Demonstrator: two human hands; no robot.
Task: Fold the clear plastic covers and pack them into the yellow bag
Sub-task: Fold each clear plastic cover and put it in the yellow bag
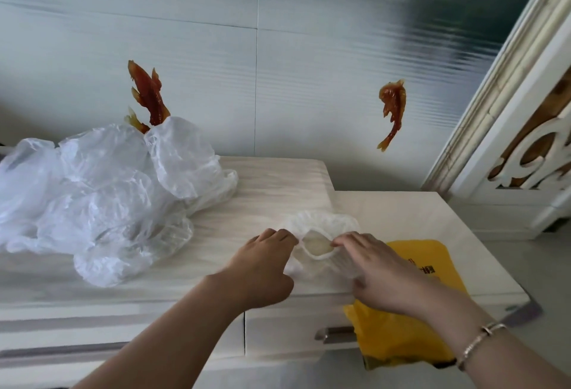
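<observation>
A clear plastic cover with a gathered elastic rim lies on the pale cabinet top. My left hand pinches its rim on the left side. On the right side my right hand pinches the rim, and the opening is stretched between the two hands. The yellow bag lies under my right hand and wrist and drapes over the cabinet's front edge. A big heap of several more clear covers is piled at the left.
The cabinet top steps to a lower section on the right. A drawer handle sits below the front edge, partly behind the yellow bag. Orange fish decorations hang on the wall. A carved white door frame stands at the right.
</observation>
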